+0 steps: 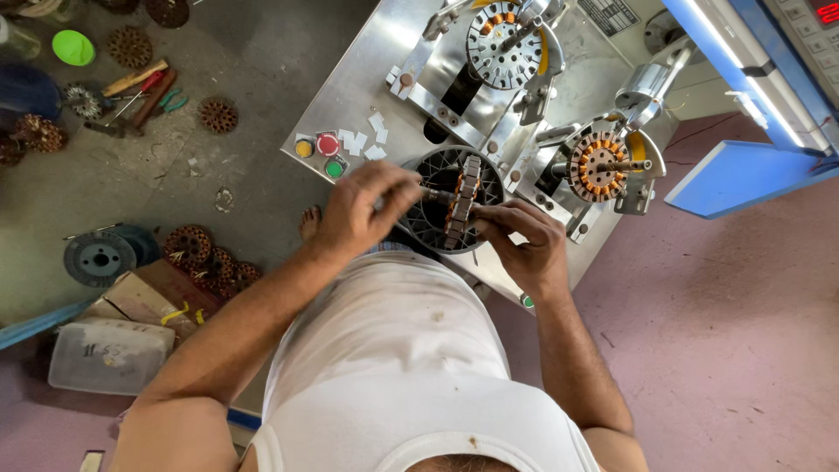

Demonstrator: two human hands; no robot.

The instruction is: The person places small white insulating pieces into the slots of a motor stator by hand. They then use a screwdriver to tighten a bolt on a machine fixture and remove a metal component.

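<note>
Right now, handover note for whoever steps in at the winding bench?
Left hand: pinching the shaft end of the stator core, grip shut.
Right hand: fingers on the core's lower rim, steadying it.
The core is held edge-on over a dark spoked round frame.
Machine: upper stator and right stator are mounted, both with copper coils.
Wound stators lie on the floor.
The held core's slots look unwound.

A grey rectangular metal label plate (609,15) sits on the machine at twelve o'clock. A red-lit display (827,11) glows at one o'clock. A translucent plastic box (108,356) and brown cardboard carton (140,299) lie at eight o'clock.
</note>
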